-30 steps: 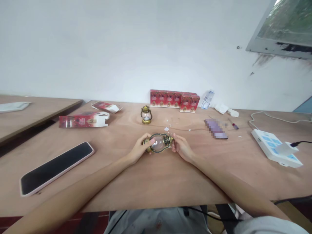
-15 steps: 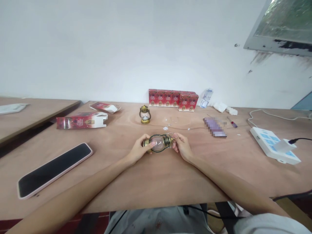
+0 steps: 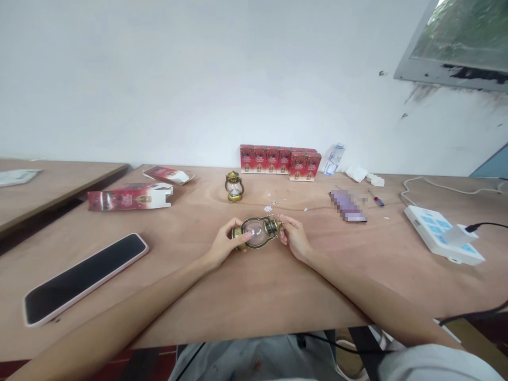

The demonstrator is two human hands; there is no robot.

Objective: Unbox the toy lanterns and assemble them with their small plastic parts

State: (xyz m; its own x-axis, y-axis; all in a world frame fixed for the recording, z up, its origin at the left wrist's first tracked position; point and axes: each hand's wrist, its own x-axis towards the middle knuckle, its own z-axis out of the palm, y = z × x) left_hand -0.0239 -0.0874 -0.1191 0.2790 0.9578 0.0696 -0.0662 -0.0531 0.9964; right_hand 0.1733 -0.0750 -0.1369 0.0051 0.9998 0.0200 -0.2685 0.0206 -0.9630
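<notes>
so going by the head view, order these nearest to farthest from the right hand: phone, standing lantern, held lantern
1. Held lantern: its top end is right at the right hand
2. Standing lantern: farther back, to the left
3. Phone: far left

On the held lantern [image 3: 256, 233], the base is part-covered by the left hand [image 3: 224, 243], the tip by the right hand [image 3: 295, 237]! Beyond it, white scraps [image 3: 268, 208], too tiny to be identified; rightward, a purple item [image 3: 348, 207] is blurred by blocks.
</notes>
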